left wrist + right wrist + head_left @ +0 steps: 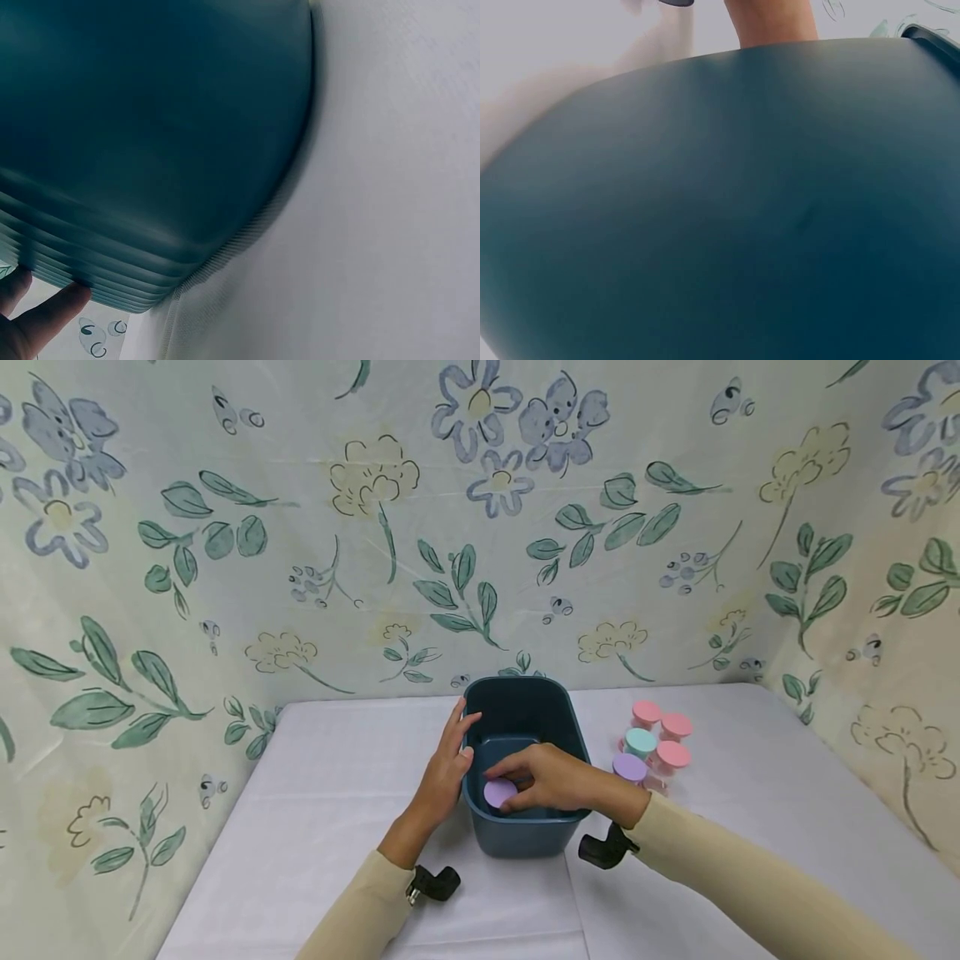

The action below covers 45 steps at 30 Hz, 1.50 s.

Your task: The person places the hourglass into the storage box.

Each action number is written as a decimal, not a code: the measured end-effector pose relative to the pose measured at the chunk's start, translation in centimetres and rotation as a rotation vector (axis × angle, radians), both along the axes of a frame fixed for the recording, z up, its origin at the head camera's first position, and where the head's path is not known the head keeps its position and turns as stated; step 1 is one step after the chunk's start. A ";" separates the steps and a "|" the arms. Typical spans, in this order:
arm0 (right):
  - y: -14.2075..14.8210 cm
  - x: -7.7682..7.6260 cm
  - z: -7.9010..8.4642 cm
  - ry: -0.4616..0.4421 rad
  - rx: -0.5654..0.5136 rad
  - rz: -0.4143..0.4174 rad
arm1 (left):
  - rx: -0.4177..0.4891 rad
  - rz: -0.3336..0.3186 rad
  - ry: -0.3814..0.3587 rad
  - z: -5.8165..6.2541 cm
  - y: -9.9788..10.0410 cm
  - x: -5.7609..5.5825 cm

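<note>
A dark teal plastic bin (525, 839) stands on the white-covered table. My left hand (442, 777) rests along its left side with fairly straight fingers, and the thumb lies at the rim. In the left wrist view, fingertips (75, 294) touch the bin's ribbed outer wall (135, 255). My right hand (551, 777) reaches over the right rim and pinches a small container with a purple lid (500, 792) inside the bin's near end; its lower part is hidden. The bin's outer wall (727, 195) fills most of the right wrist view and hides that hand's fingers.
Right of the bin, several small clear containers stand close together: pink-lidded ones (676, 726), one with a mint lid (640, 742) and one with a purple lid (629, 768). A floral cloth (465, 610) hangs behind the table (360, 777).
</note>
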State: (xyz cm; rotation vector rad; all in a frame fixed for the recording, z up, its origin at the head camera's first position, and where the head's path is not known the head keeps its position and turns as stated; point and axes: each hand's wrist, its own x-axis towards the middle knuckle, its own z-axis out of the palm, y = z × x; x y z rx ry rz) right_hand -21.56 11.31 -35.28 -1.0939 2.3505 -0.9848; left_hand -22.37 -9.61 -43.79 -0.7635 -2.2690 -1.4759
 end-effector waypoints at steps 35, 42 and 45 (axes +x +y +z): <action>0.7 0.8 0.8 0.172 -0.247 -0.121 | -0.006 0.009 -0.025 -0.1 0.0 0.0; 1.3 1.0 0.9 0.216 -0.263 -0.133 | -0.011 0.020 -0.027 0.0 0.1 0.0; 1.7 1.2 1.1 0.221 -0.261 -0.157 | -0.010 0.026 -0.028 0.1 0.1 0.0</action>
